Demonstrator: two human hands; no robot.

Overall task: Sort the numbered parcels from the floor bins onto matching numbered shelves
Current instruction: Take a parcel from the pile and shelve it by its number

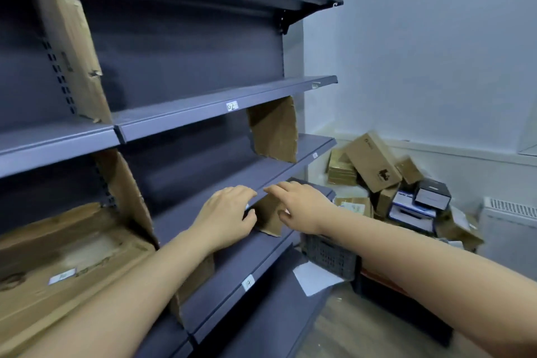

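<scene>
Head view has us reaching both bare forearms over the near grey metal shelf (232, 279). Our left hand (225, 213) curls onto the upright brown cardboard divider (268, 216), apparently pinching its near edge, while our right hand (299, 206) lies on it with fingers fairly straight, probably steadying it. Neither holds a parcel; those lie heaped far right as brown cardboard boxes (373, 161) beside the dark plastic crate (331, 256).

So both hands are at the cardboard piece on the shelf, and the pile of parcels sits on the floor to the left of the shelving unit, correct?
Not quite. The head view shows the pile of parcels on the floor to the right of the shelving unit, in the corner by the wall. The rest holds: the left hand and right hand are both at the cardboard piece on the shelf.
</scene>
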